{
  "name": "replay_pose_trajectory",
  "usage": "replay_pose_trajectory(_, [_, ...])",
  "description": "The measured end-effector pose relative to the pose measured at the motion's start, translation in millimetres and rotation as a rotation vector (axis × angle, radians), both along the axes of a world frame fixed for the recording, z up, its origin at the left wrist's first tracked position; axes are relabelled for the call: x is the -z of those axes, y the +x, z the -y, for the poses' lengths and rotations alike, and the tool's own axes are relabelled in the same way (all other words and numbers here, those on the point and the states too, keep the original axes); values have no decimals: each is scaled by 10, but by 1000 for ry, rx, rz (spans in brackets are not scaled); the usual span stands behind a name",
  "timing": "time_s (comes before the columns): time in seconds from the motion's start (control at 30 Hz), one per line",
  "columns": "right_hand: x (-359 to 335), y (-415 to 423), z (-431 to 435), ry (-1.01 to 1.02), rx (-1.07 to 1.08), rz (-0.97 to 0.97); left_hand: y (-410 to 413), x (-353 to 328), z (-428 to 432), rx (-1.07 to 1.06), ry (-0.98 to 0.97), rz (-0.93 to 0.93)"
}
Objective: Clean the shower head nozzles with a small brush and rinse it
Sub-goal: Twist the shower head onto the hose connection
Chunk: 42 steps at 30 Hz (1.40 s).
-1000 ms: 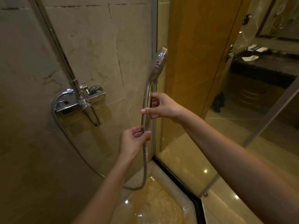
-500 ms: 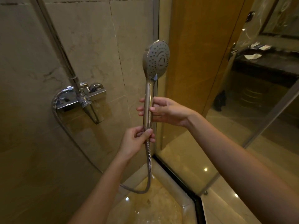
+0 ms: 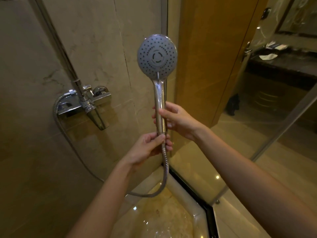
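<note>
Head camera: shower head [image 3: 157, 56] held up in the air before the tiled wall [image 3: 96, 48], just left of the glass panel [image 3: 223, 152]. Long axis close to vertical, round grey nozzle face at the top and turned straight toward the camera, chrome handle [image 3: 159, 100] running down beneath it. Right hand [image 3: 178, 121] wrapped round the lower part of the handle from the right side, fingers curled behind it with tips showing at its left edge, forearm reaching in from the lower right. Left hand [image 3: 147, 150] just below, pinching the handle's bottom end where the hose [image 3: 165, 170] joins, thumb on the front, fingers curled behind, forearm rising from the bottom edge. Hands close together, one above the other. Hose dropping from the left hand, looping low over the shower floor [image 3: 154, 213], then climbing left to the chrome mixer tap [image 3: 84, 103] on the wall. Riser pipe [image 3: 56, 40] slanting from the tap to the top edge. Floor glossy with bright light spots. Beyond the glass, dark counter [image 3: 283, 64] with pale items on it, too blurred to tell.
</note>
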State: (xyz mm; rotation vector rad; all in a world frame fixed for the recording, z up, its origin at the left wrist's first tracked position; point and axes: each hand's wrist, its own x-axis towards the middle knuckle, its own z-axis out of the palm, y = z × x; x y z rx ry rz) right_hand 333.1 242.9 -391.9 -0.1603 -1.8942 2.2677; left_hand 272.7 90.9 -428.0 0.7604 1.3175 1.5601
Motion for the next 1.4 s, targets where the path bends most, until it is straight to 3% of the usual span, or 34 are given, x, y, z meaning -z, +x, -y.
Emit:
replay_pose_trajectory(0.1, [92,21,78,-247,-348,67,13,-83,-35,124,48,158])
replay_pose_trajectory(0.17, [143,19,109,-292,-430,60,6,-109,-43,178,100,317])
replay_pose_trajectory(0.27, [195,-5,131,-177,-200,96,-36,-72,-32,174,76,436])
replay_pose_trajectory(0.4, [298,-11,193,60,129,95,-14,106,-91,36,-87,307])
replay_pose_trajectory(0.53, [324,-7,229,229,324,83,63,298,-117,-90,-121,246])
replay_pose_trajectory(0.6, [339,-3,254,149,292,62,110,347,-138,-84,-73,288])
replay_pose_trajectory(0.7, [327,-13,293,-176,149,0,137,387,-152,-2,32,377])
replay_pose_trajectory(0.83, [443,-39,314,-269,165,-4,135,492,-150,90,13,430])
replay_pose_trajectory(0.9, [553,-67,338,-251,232,18,111,580,-144,59,-91,411])
replay_pose_trajectory(1.0, [738,-101,354,-185,322,53,19,753,-2,43,-359,202])
replay_pose_trajectory(1.1, [967,-103,312,-101,391,103,-196,901,211,-190,-467,86])
replay_pose_trajectory(1.23, [1325,-2,295,33,422,300,-770,779,419,-755,-353,114])
replay_pose_trajectory(1.4, [1859,104,292,254,460,402,-1484,534,505,-973,-417,-163])
